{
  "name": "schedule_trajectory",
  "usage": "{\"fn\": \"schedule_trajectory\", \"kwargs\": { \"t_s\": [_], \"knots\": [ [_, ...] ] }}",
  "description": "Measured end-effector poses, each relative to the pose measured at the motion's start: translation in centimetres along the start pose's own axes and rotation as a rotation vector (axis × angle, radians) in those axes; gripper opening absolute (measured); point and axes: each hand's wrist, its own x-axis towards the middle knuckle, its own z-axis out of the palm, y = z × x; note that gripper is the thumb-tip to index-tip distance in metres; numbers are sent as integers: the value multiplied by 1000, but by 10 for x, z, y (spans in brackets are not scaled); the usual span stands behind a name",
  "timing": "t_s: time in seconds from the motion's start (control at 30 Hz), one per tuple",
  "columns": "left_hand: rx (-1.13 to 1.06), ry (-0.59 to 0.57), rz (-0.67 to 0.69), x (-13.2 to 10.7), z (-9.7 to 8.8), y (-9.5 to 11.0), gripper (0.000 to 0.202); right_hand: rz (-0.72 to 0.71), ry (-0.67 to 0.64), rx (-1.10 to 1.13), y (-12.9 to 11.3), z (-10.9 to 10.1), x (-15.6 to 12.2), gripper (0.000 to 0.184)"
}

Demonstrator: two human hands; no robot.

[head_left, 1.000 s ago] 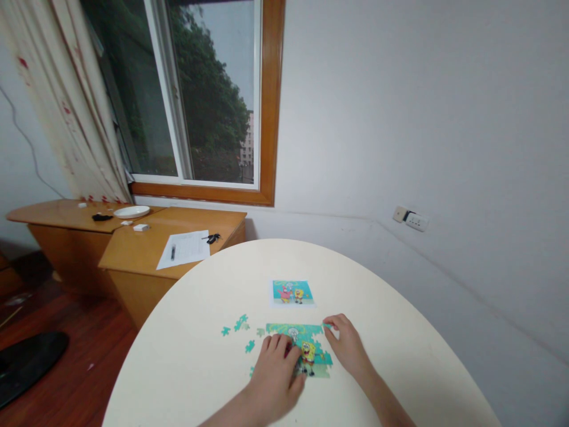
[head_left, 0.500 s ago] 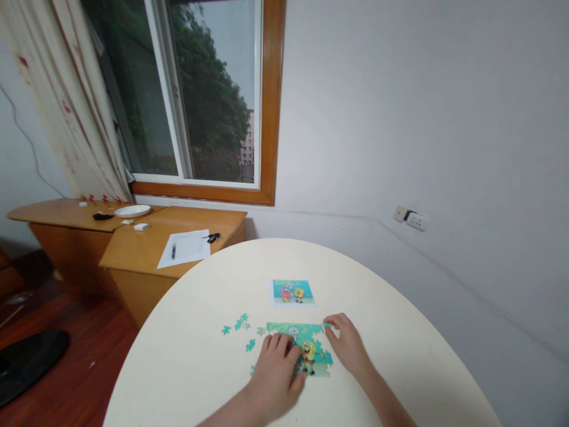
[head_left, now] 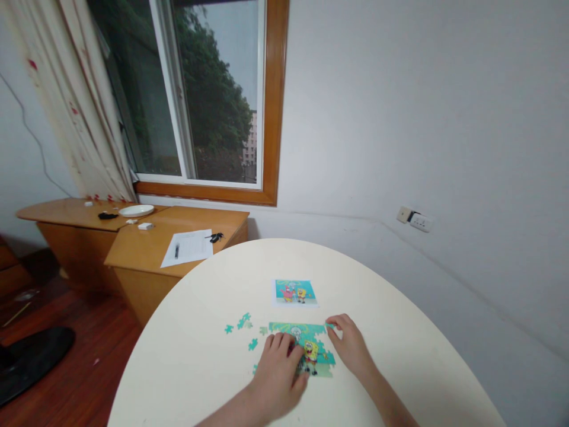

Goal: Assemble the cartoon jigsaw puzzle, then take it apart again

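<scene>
A partly assembled teal cartoon jigsaw puzzle [head_left: 309, 338] lies on the round cream table [head_left: 213, 379]. My left hand [head_left: 278, 375] lies flat on the puzzle's left part, fingers stretched out. My right hand [head_left: 351, 347] sits at the puzzle's upper right corner, its fingers pinched on a small teal puzzle piece [head_left: 329, 325] against the puzzle's edge. A small reference picture [head_left: 294, 292] of the same image lies just beyond the puzzle. Several loose teal pieces [head_left: 243, 323] are scattered to the left.
A wooden desk [head_left: 146, 255] stands at the left under the window, with a sheet of paper [head_left: 188, 247], a white plate [head_left: 136, 210] and small items. A dark round object [head_left: 31, 362] is on the wood floor. Wall sockets [head_left: 415, 219] are at the right.
Both hands stay where they were on the puzzle. The view has shifted slightly to the right.
</scene>
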Motion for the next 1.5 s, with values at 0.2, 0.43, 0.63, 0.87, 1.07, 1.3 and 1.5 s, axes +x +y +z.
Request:
{"fn": "schedule_trajectory", "kwargs": {
  "t_s": [0.2, 0.43, 0.63, 0.87, 1.07, 1.3, 1.5],
  "knots": [
    [10, 3, 3, 0, 0, 0, 30, 6, 12, 1, 3, 2, 1, 18],
    [13, -8, -1, 0, -3, 1, 30, 7, 28, -35, 4, 4, 2, 14],
    [3, 19, 6, 0, 0, 0, 29, 29, -3, -54, 0, 0, 4, 12],
    [-10, 31, 20, 0, 0, -1, 29, 30, -1, -51, -1, 0, 4, 10],
    [-6, 36, 20, 0, 0, -1, 29, 56, 17, -30, -2, 0, 3, 9],
    [-5, 47, 28, 0, 1, -2, 28, 76, 37, -12, 3, 4, 1, 15],
    [33, 46, 40, 1, 0, -2, 29, 75, 19, -6, 1, 2, 0, 22]
  ]
}}
